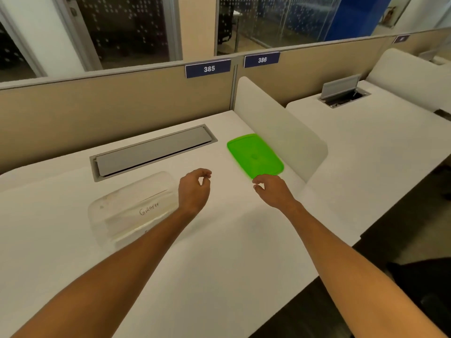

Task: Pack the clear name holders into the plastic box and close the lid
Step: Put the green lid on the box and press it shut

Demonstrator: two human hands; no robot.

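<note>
name holders (136,215) of clear plastic sit packed inside our plastic box (97,215), which rests on the white desk (219,264) at about nine o'clock from our left hand (194,191). one holder shows a handwritten word, "giraffe", through the wall. how many holders are in there we cannot tell, since the clear layers blur together. the box stands open on top, with no cover on it.

its green lid (255,154) lies flat on the desk at about one o'clock from the box, well apart from it, just beside the white divider panel (280,132) that separates our desk from the next one. the lid looks smeared with blur.

our left hand hovers just beside the box's right end, at three o'clock from it, wrist bent, fingers curled inward with thumb and forefinger tips nearly meeting in a loose ring. it has hold of nothing.

our right hand (272,190) is stretched toward the lid, its fingertips at the lid's near edge, at six o'clock from the lid's middle. the fingers are loosely curled and partly spread; whether they touch the lid or grip its edge we cannot tell.

at twelve o'clock from the box, a grey cable hatch (153,150) sits shut in the desk. behind it a beige partition (109,111) carries number plates 385 (208,68) and 386 (261,60).
</note>
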